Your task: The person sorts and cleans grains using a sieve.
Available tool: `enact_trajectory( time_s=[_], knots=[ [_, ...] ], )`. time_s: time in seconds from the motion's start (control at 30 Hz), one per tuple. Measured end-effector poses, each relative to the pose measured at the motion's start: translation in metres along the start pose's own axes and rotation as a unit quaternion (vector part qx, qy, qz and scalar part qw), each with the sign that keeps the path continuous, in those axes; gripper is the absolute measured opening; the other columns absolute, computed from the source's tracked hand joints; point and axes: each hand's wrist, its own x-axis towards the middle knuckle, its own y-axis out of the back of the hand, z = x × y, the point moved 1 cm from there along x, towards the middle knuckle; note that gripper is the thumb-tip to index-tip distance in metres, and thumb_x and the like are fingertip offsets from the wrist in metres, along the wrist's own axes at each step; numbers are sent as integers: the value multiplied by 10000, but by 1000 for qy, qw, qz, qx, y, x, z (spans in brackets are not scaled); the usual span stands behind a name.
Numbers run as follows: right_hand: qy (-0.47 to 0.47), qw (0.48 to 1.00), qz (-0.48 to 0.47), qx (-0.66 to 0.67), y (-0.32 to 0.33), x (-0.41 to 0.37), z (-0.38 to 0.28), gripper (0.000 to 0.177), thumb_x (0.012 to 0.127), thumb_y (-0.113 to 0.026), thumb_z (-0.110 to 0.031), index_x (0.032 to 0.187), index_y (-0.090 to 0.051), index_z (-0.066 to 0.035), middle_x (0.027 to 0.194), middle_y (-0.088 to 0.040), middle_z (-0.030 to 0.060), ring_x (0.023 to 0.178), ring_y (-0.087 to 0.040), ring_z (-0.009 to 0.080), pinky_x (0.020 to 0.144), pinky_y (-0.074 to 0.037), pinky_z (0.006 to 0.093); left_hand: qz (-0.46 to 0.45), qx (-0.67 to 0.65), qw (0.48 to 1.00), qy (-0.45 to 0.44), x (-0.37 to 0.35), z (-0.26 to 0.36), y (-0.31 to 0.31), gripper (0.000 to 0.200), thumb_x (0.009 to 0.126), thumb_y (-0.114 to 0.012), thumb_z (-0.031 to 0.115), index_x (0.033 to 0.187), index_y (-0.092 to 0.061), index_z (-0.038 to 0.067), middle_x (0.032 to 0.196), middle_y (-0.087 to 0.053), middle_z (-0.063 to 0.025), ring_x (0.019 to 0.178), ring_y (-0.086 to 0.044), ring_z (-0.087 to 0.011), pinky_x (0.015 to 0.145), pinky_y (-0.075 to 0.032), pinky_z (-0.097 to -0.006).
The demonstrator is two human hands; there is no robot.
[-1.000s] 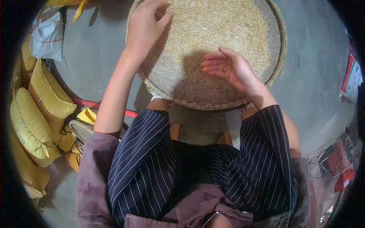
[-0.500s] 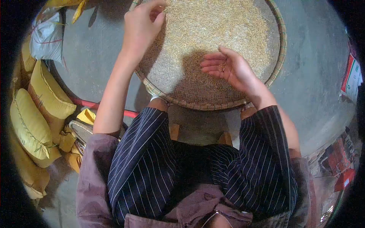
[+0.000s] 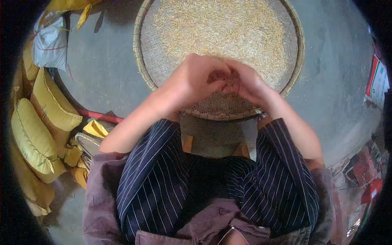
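A round woven winnowing tray (image 3: 138, 49) lies in front of me, spread with pale yellow unhusked grains (image 3: 220, 28) that look like rice. Over its near side my two hands meet. My right hand (image 3: 250, 81) is cupped, palm turned inward, with what look like a few grains in it. Curled over from the left, my left hand (image 3: 200, 75) has its fingers pinched at the right palm. Whatever sits between those fingertips is too small to make out.
Several stuffed yellow sacks (image 3: 34, 134) lie on the left, with a whitish plastic bag (image 3: 50, 43) above them. A red pole (image 3: 100, 115) runs along the floor on that side. At the right edge stands a red, white and green package (image 3: 377, 81).
My left hand has come down and right from the tray's upper left rim to meet my right hand. The right hand has shifted slightly left and curled more.
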Motion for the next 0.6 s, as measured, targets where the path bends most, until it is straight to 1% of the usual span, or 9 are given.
enact_trajectory(
  time_s=[0.03,0.17,0.23,0.27,0.33,0.37,0.43,0.57,0.6],
  knots=[
    [-16,1000,-5,1,-1,0,0,443,1019,-337,-330,1104,-572,36,964,-653,140,803,-635,192,735,-530,318,-52,34,998,8,2,0,2,221,770,-661,45,987,-687,20,810,-678,-181,744,-688,-262,678,-533,-328],
    [-50,997,-24,-47,8,3,3,430,1017,-351,-313,1082,-583,43,917,-654,137,762,-631,189,724,-525,315,-59,-1,997,49,9,4,27,210,770,-674,74,971,-693,17,776,-675,-181,737,-687,-264,667,-531,-335],
    [-63,994,-66,-52,17,7,6,422,1019,-350,-302,1145,-583,27,903,-640,90,810,-604,154,749,-500,296,41,216,974,59,18,-3,46,231,833,-700,143,1021,-694,8,868,-717,-135,818,-706,-192,732,-550,-305],
    [-62,995,-66,-52,17,7,6,422,1019,-350,-302,1145,-583,27,903,-640,90,810,-604,154,749,-500,296,41,217,974,58,23,-12,54,231,833,-700,143,1021,-694,8,868,-717,-135,818,-706,-192,732,-550,-305],
    [-34,998,-35,-40,16,5,3,453,1024,-335,-305,1093,-594,61,882,-638,104,783,-596,151,738,-502,294,235,319,917,42,35,-28,74,273,819,-723,209,1014,-701,20,902,-718,-129,845,-706,-207,752,-546,-305],
    [-32,998,-35,-41,15,5,3,453,1024,-335,-305,1093,-594,61,882,-638,104,783,-596,151,738,-502,294,235,320,917,40,42,-34,81,273,819,-723,209,1014,-701,20,902,-718,-129,845,-706,-207,752,-546,-305],
    [-26,999,-22,-38,16,4,2,465,1026,-330,-305,1097,-584,79,887,-636,118,784,-596,154,742,-503,297,324,345,881,8,54,-42,92,323,797,-746,277,1006,-707,33,900,-718,-126,851,-706,-218,774,-543,-308],
    [-27,998,-15,-47,15,3,1,458,1024,-333,-300,1105,-584,74,895,-636,119,792,-596,153,749,-500,291,327,375,868,1,72,-40,88,324,794,-741,305,998,-714,54,864,-720,-115,825,-709,-211,768,-543,-311],
    [-32,998,-18,-43,15,4,2,457,1023,-332,-301,1109,-584,70,903,-636,119,796,-594,154,755,-497,292,329,347,878,23,75,-31,86,226,757,-723,176,917,-702,19,827,-692,-140,767,-685,-237,700,-530,-322]
  ],
)
